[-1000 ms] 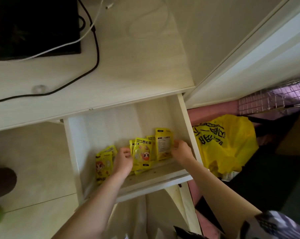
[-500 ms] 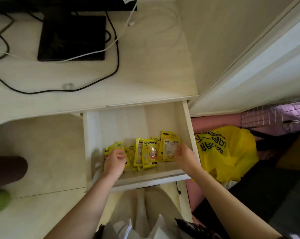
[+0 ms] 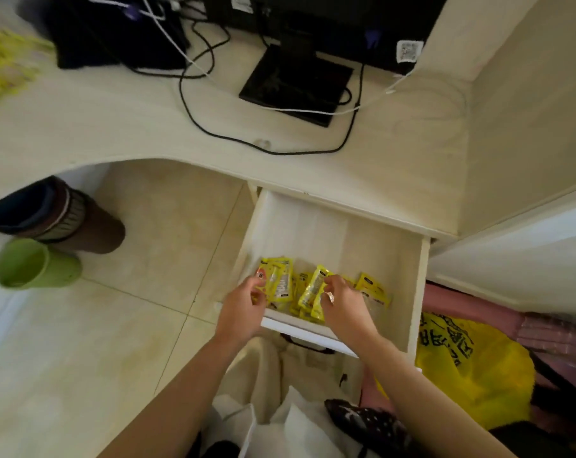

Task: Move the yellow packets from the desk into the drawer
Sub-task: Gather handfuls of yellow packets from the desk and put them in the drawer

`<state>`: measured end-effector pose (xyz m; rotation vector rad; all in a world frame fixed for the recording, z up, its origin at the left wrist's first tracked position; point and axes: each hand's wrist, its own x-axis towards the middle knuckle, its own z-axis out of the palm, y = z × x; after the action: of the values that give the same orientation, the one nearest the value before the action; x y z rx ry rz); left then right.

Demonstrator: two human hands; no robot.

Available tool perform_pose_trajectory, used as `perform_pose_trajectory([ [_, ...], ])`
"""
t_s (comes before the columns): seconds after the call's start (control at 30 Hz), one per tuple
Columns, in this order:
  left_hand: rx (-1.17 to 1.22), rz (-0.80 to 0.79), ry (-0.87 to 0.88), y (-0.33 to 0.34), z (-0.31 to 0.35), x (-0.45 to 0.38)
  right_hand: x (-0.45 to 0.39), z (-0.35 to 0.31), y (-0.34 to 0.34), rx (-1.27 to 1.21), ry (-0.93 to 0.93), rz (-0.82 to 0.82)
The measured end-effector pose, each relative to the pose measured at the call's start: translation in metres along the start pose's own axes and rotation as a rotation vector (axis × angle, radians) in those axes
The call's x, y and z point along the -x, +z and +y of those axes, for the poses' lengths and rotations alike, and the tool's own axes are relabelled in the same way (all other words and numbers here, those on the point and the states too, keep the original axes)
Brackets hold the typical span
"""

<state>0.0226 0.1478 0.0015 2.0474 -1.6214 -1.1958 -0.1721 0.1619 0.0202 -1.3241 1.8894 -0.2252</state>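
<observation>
- Both hands are down in the open drawer (image 3: 333, 233) right now, working at its front edge, at about 6 o'clock of the drawer floor.
- Left hand (image 3: 243, 307) has slid across: a second ago it sat between the left pile and the middle pile, now it is on the leftmost packet (image 3: 278, 280), fingers curled loosely against its lower left corner. Whether it truly pinches that packet I cannot tell (the knuckles hide the contact).
- Right hand (image 3: 344, 302) has moved too, off the packet at 3 o'clock and onto the middle one. Thumb and forefinger are closed in a narrow pinch on the upper end of a tilted packet (image 3: 313, 289), which stands up on edge above the pile.
- That far right packet (image 3: 374, 289) now lies flat and untouched, just beside the right wrist.
- Yellow packets (image 3: 300, 289) all sit in a row along the drawer's front, some overlapping, the back half of the drawer bare.
- View has swung up as well, so more of the desk (image 3: 114, 120) shows: monitor base (image 3: 296, 84), black cables (image 3: 214, 127), and a blurred yellow patch (image 3: 2, 61) at 10 o'clock (too smeared to name).
- No clear packet shows on the desk top, so my read is that the transfer is largely done and this is tidying, though that blurred yellow patch could yet mean more to fetch.
- Next call, I'd judge: settle the tilted packet flat and take the hands out.
</observation>
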Motion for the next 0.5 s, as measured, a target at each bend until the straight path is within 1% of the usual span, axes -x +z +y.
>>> perform_pose_trajectory([
  [0.3, 0.072, 0.213, -0.173, -0.069, -0.062, 0.05, 0.0, -0.09, 0.051, 0.199, -0.272, -0.15],
  [0.5, 0.057, 0.288, -0.278, -0.126, -0.123, 0.069, 0.004, -0.163, 0.109, 0.277, -0.384, -0.228],
])
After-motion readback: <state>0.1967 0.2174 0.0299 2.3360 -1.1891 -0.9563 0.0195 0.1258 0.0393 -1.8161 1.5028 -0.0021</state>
